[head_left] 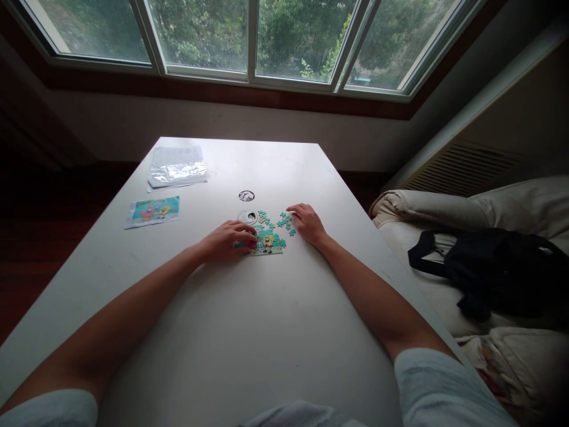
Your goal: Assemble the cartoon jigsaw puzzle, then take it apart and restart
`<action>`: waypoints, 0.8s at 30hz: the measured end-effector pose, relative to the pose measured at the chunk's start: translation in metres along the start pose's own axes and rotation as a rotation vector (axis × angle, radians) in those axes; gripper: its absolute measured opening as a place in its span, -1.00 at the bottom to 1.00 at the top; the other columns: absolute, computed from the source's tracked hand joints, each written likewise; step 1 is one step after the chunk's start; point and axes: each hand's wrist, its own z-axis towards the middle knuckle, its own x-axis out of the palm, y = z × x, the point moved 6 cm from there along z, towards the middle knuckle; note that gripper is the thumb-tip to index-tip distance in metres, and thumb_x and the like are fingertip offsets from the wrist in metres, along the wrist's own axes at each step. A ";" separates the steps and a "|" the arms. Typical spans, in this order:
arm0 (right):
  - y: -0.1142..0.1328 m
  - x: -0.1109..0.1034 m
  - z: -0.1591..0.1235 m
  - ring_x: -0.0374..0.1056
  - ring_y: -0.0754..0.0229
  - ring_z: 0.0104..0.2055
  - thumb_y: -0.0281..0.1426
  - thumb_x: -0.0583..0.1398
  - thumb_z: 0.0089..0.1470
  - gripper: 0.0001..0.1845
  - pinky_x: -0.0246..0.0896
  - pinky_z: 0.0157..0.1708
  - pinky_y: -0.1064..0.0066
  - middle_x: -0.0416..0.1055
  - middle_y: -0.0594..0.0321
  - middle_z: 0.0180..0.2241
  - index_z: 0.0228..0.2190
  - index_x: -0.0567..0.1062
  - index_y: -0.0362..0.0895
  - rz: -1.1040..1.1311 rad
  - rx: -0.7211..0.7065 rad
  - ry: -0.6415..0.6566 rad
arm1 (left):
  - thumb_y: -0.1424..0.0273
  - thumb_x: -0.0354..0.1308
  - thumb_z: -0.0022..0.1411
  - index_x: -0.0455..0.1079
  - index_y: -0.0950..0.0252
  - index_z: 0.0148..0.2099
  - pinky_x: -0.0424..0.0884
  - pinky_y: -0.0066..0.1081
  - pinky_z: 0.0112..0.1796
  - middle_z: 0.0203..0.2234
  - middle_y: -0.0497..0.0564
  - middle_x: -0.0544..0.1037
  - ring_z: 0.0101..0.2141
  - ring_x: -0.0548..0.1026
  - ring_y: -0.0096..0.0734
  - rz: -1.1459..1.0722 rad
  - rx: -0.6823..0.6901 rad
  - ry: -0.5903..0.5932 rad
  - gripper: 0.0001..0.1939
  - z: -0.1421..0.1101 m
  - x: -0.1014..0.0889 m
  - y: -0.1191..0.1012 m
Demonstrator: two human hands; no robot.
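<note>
A partly joined jigsaw puzzle (268, 240) with cartoon figures on a green ground lies mid-table. My left hand (226, 240) rests over its left end, fingers spread and lying on it, hiding that part. To the right and behind, loose jigsaw pieces (284, 220) lie scattered in green. My right hand (307, 223) is beside these pieces, its fingers stretched out toward them with the fingertips at the nearest ones. Nothing shows lifted in either hand. Further left lies a picture sheet (154, 211) with similar cartoon figures.
All of this is on a white table (284, 332). Two round items, a disc (246, 196) and a clear ring-like one (247, 217), lie behind the puzzle. Papers with a shiny plastic bag (178, 169) sit far left. Right of the table, a sofa (400, 237) carries a black bag (502, 270).
</note>
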 end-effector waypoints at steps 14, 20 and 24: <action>0.020 0.007 -0.005 0.34 -0.03 0.06 -0.32 0.17 0.25 -0.73 0.24 0.11 0.06 0.50 0.12 -0.03 -0.07 0.58 -0.02 -0.053 -0.038 0.079 | 0.34 0.09 0.36 0.58 0.20 -0.12 0.40 -0.31 -0.15 -0.20 0.05 0.60 -0.21 0.50 -0.30 0.000 -0.338 -0.345 -0.77 -0.021 -0.025 0.067; 0.042 0.008 -0.009 0.28 -0.07 0.17 -0.22 0.20 0.25 -0.69 0.20 0.18 0.01 0.44 0.07 0.08 -0.03 0.57 -0.01 -0.072 -0.114 0.137 | 0.31 0.15 0.29 0.60 0.20 -0.11 0.39 -0.37 -0.27 -0.25 0.03 0.57 -0.34 0.45 -0.38 -0.181 -0.405 -0.293 -0.77 -0.028 -0.025 0.086; 0.060 0.012 -0.015 0.19 -0.11 0.27 -0.15 0.23 0.23 -0.66 0.13 0.23 -0.03 0.35 0.07 0.19 0.00 0.55 0.02 -0.108 -0.210 0.199 | 0.30 0.16 0.28 0.60 0.18 -0.08 0.41 -0.35 -0.21 -0.15 0.06 0.54 -0.26 0.45 -0.35 -0.210 -0.335 -0.209 -0.76 -0.028 -0.028 0.080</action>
